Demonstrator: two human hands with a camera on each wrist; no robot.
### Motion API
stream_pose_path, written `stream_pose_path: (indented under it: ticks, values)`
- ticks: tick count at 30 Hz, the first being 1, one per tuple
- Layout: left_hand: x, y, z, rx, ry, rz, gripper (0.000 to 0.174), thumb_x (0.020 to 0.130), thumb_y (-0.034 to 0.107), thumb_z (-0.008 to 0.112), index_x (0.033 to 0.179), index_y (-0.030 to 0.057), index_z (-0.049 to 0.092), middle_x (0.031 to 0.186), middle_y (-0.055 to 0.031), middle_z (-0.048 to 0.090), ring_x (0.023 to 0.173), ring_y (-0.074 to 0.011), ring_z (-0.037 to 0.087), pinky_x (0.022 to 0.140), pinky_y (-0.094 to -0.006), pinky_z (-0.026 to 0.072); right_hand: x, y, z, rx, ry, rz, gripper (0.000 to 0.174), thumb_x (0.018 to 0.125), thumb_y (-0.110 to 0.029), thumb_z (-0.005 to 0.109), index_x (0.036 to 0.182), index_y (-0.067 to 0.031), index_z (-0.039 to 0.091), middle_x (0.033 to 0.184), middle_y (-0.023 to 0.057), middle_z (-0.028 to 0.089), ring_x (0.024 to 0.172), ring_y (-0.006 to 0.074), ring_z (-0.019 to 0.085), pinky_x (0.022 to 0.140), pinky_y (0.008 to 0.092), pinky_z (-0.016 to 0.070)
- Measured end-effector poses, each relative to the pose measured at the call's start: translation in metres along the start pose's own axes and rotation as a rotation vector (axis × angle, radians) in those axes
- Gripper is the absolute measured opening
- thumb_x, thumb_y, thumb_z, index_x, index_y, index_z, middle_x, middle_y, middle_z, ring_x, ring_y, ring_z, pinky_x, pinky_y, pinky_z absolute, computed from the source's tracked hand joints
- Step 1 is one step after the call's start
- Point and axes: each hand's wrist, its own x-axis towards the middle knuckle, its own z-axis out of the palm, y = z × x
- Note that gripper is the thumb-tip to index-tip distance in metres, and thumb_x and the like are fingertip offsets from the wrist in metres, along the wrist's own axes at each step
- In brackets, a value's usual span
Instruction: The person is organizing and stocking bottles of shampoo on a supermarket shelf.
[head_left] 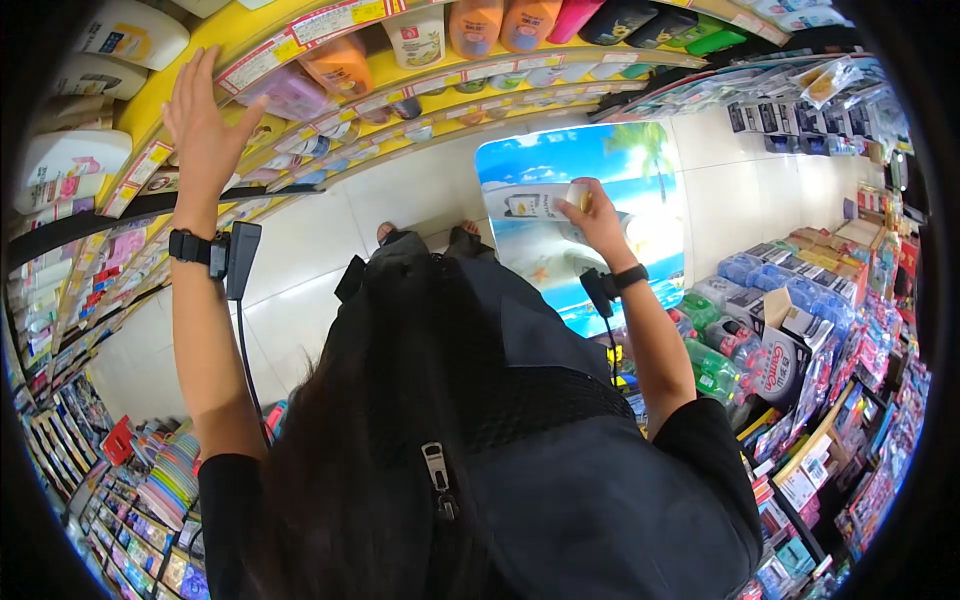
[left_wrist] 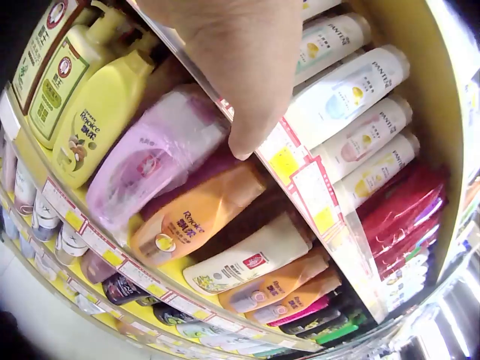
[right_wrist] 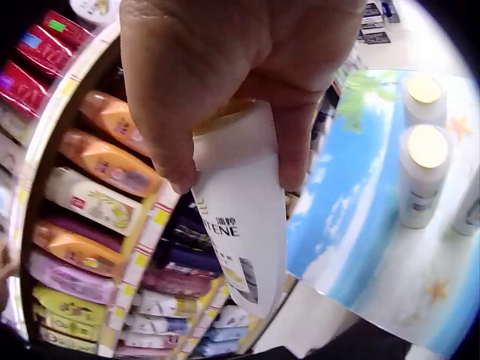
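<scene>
My right hand (head_left: 598, 222) grips a white Pantene bottle (head_left: 532, 201) around its cap end, above a beach-print tabletop (head_left: 640, 175). In the right wrist view the thumb and fingers of that hand (right_wrist: 240, 52) pinch the bottle (right_wrist: 244, 214) from both sides, and its printed label hangs downward. Raised at the shelves, my left hand (head_left: 208, 135) has straight, spread fingers and holds nothing. Seen from the left wrist, this hand (left_wrist: 240, 67) is at the front edge of a shelf, close to a row of white Pantene bottles (left_wrist: 352, 86).
Pale bottles (right_wrist: 424, 184) stand on the tabletop. Lower shelves carry a lilac bottle (left_wrist: 161, 154), an orange Rejoice bottle (left_wrist: 199, 214) and a yellow bottle (left_wrist: 97, 124). Bottled drinks (head_left: 715, 365) and boxes crowd the floor to the right. Pale floor tiles (head_left: 310, 245) lie below.
</scene>
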Motion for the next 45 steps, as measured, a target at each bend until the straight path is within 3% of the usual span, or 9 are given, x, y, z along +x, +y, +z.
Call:
stream_pose_path:
  ticks: [5,12,16,21,24,31,35,42,45]
  values:
    - [-0.001,-0.002,0.006,0.043,0.051,-0.031,0.078,0.077,0.036,0.073,0.143,0.0162,0.035,0.145,-0.0123,0.038,0.136,-0.0298,0.031,0.106,-0.0577,0.0221,-0.02,-0.124,-0.029,0.248,-0.145,-0.107,0.043,0.081,-0.019,0.074,0.114,-0.0053,0.051,0.087,0.0052,0.057,0.077,0.0117,0.051,0.068,0.0265,0.0452]
    - [-0.009,0.001,-0.012,-0.24,0.007,-0.039,0.07,0.08,0.026,0.071,0.141,0.0142,0.039,0.147,-0.012,0.035,0.138,-0.0318,0.028,0.11,-0.0571,0.0194,-0.036,-0.254,-0.039,0.066,-0.173,-0.381,0.043,0.078,-0.012,0.075,0.114,-0.0049,0.053,0.088,0.0,0.054,0.078,0.0078,0.049,0.067,0.0226,0.0429]
    - [-0.018,-0.013,-0.042,-0.342,0.027,-0.072,0.065,0.08,0.022,0.07,0.138,0.0117,0.042,0.146,-0.0132,0.035,0.138,-0.033,0.028,0.111,-0.0546,0.0194,-0.05,-0.329,-0.035,0.137,-0.212,-0.459,0.048,0.079,-0.007,0.074,0.119,-0.0039,0.049,0.092,0.0017,0.056,0.077,0.0064,0.053,0.063,0.0205,0.0442]
    - [-0.045,-0.041,-0.053,-0.401,0.049,-0.111,0.056,0.082,0.02,0.067,0.132,0.0069,0.047,0.144,-0.0137,0.037,0.138,-0.0338,0.028,0.112,-0.0514,0.0197,-0.059,-0.404,-0.019,0.067,-0.127,-0.705,0.049,0.078,-0.004,0.072,0.12,-0.0029,0.048,0.106,0.0063,0.057,0.094,0.0123,0.055,0.081,0.0251,0.046]
    - [-0.058,-0.057,-0.055,-0.419,0.057,-0.148,0.057,0.081,0.019,0.068,0.132,0.0065,0.047,0.144,-0.0138,0.037,0.138,-0.0338,0.027,0.112,-0.0509,0.0208,-0.054,-0.44,-0.003,-0.1,-0.064,-0.883,0.051,0.076,-0.004,0.073,0.121,-0.0025,0.049,0.115,0.0091,0.056,0.103,0.016,0.054,0.088,0.0282,0.0438]
    - [-0.069,-0.076,-0.051,-0.447,0.056,-0.13,0.058,0.078,0.016,0.07,0.131,0.0047,0.047,0.146,-0.0135,0.035,0.138,-0.0333,0.026,0.112,-0.0463,0.0246,-0.039,-0.493,0.058,-0.293,0.04,-1.139,0.048,0.075,-0.01,0.075,0.117,-0.0029,0.053,0.108,0.013,0.06,0.098,0.0235,0.059,0.084,0.0322,0.0462]
    - [-0.072,-0.077,-0.05,-0.496,0.078,-0.108,0.058,0.076,0.013,0.071,0.129,0.0028,0.049,0.146,-0.0135,0.035,0.138,-0.0334,0.026,0.111,-0.0449,0.0258,-0.029,-0.517,0.085,-0.339,0.017,-1.071,0.047,0.076,-0.015,0.074,0.116,-0.0032,0.053,0.106,0.0157,0.059,0.094,0.0312,0.06,0.082,0.035,0.0471]
    - [-0.074,-0.08,-0.054,-0.559,0.076,-0.112,0.051,0.073,0.011,0.074,0.12,-0.0008,0.056,0.146,-0.0132,0.034,0.139,-0.0325,0.025,0.111,-0.0441,0.0272,-0.009,-0.556,0.122,-0.465,-0.002,-1.078,0.047,0.077,-0.018,0.074,0.116,-0.004,0.052,0.109,0.0159,0.06,0.096,0.0344,0.06,0.082,0.0374,0.047]
    - [-0.075,-0.081,-0.053,-0.57,0.086,-0.108,0.046,0.073,0.012,0.074,0.114,-0.0012,0.059,0.147,-0.0128,0.033,0.139,-0.0316,0.025,0.11,-0.0441,0.0281,0.002,-0.563,0.134,-0.498,-0.003,-1.209,0.048,0.078,-0.021,0.074,0.117,-0.0025,0.051,0.11,0.0182,0.06,0.097,0.0361,0.06,0.081,0.0392,0.0469]
